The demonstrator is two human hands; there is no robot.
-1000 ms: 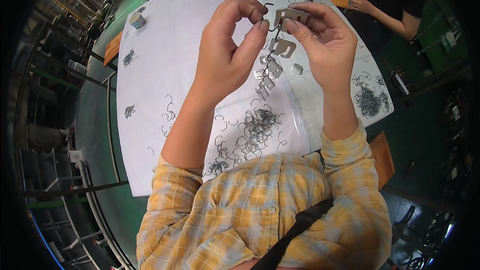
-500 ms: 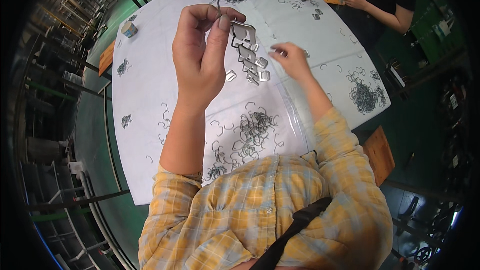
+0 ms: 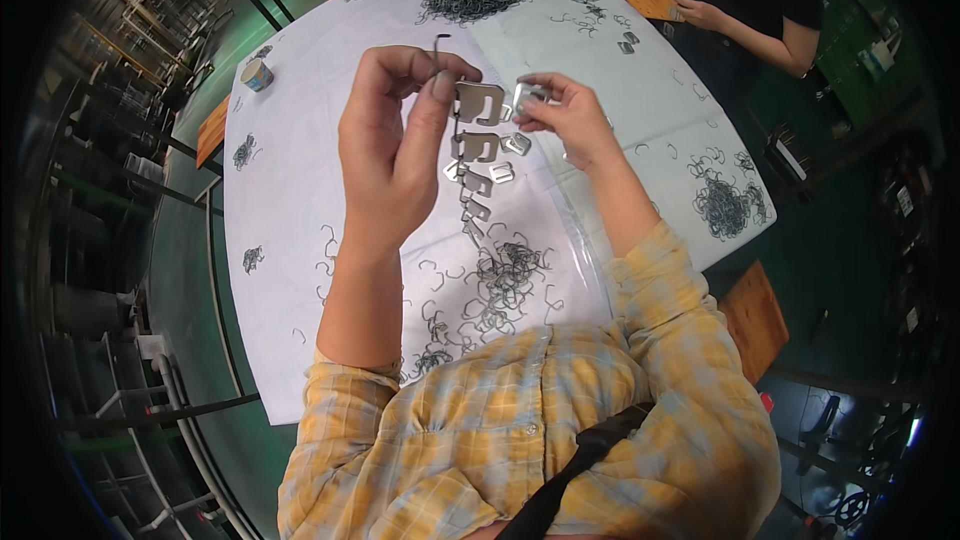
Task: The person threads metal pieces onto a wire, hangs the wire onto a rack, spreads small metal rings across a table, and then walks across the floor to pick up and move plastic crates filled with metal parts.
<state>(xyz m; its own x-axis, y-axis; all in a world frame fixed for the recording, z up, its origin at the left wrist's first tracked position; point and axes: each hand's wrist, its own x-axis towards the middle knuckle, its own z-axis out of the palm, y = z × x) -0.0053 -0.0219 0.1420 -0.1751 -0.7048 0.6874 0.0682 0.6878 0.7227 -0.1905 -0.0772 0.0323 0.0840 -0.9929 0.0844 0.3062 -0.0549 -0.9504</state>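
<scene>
High over the table (image 3: pixel 290 155), our left hand (image 3: pixel 395 150) had thumb and forefinger pressed together on a dark bent wire (image 3: pixel 437 48), its short crook poking out above the fingertips, and there below the grip dangled the string of slotted metal plates (image 3: pixel 471 147), plate under plate, each at its own tilt! Just across from it, our right hand (image 3: pixel 570 122) pinched a small silvery plate (image 3: pixel 523 98) between thumb and fingers, close beside the top plate (image 3: pixel 467 98); whether anything touched there, we could not tell.

And how did it look for handling? We judged each plate stiff, thin and light, the whole string an easy load for one pinch. But we reckoned it a lively one, apt to swing and twist at every link! The smooth metal looked slippery, the edges perhaps sharp; nothing seemed fragile, though we thought the wire might bend under a rough twist. Our best hold was surely the wire just below its crook, and for the silvery plate, the outer edges, slot left uncovered. Loose plates (image 3: pixel 502 172) lay near the string in our view, with scattered wire hooks (image 3: pixel 515 275) nearer our body.
</scene>
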